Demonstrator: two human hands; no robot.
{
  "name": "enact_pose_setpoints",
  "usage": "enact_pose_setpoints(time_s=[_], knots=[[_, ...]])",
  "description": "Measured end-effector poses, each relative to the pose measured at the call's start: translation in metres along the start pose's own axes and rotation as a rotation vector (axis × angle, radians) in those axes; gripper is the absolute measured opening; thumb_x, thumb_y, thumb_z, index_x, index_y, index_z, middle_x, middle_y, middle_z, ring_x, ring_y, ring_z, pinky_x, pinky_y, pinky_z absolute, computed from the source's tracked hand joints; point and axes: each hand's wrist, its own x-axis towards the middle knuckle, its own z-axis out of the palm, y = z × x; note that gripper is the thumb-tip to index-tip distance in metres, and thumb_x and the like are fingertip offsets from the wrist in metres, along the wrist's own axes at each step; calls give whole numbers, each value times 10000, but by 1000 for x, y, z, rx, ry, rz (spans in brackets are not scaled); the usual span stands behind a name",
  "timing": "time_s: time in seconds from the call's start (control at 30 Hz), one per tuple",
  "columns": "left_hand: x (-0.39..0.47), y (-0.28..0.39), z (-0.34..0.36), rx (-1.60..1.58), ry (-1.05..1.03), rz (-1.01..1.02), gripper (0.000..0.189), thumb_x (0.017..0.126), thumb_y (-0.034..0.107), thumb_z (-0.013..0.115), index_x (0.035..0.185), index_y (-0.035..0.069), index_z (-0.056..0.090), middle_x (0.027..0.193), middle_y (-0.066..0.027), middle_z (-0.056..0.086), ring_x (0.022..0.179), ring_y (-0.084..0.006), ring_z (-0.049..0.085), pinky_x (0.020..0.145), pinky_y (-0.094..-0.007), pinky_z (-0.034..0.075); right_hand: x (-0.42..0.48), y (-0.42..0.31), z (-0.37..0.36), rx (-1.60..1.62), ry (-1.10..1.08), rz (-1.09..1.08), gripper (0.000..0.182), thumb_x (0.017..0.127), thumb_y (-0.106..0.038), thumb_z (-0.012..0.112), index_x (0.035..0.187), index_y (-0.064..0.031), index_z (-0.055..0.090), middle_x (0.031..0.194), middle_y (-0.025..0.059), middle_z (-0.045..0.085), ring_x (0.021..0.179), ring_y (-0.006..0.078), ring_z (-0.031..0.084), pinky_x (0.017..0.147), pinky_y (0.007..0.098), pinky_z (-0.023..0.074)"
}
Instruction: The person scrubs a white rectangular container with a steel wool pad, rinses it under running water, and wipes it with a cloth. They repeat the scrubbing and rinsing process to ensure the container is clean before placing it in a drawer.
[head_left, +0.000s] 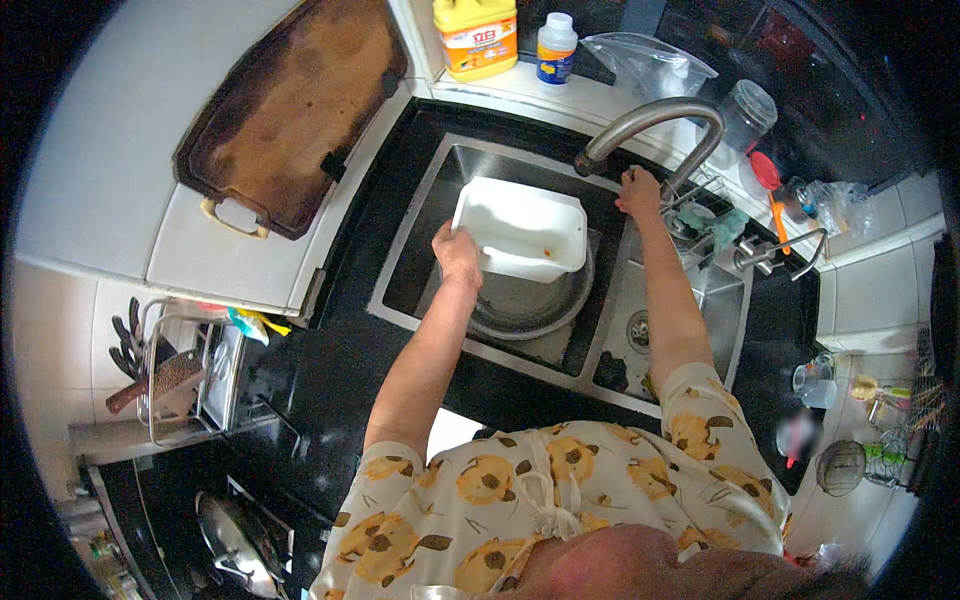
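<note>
My left hand grips the near left edge of a white rectangular plastic container, held tilted over the left sink basin. A small orange-brown bit lies inside the container. Under it, a round wide basin sits in the sink. My right hand is at the base area of the curved metal faucet, its fingers bent; what they touch is partly hidden. The faucet's spout end hangs to the right of the container, and no water stream can be made out.
The right sink basin has a drain and a dark scrap. Behind stand a yellow detergent jug, a white-capped bottle and a clear jar. A small second tap is at right, a knife rack at left.
</note>
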Motion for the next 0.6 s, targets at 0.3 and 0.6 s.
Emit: enact_pose_setpoints(time_s=[0.3, 0.6], knots=[[-2, 13, 18, 39, 4, 198, 303, 896, 1, 396, 1150, -40, 555, 989, -123, 636, 858, -182, 604, 755, -298, 486, -9, -20, -11, -12, 85, -125, 185, 903, -162, 529, 829, 5, 505, 627, 133, 582, 450, 195, 599, 409, 324, 485], [-12, 8, 17, 18, 40, 393, 328, 914, 38, 429, 1216, -49, 521, 1083, -129, 610, 953, -195, 573, 852, -311, 452, -47, -118, -69, 639, -151, 453, 629, 867, -319, 576, 1346, 20, 349, 946, 220, 629, 647, 270, 665, 596, 396, 529]])
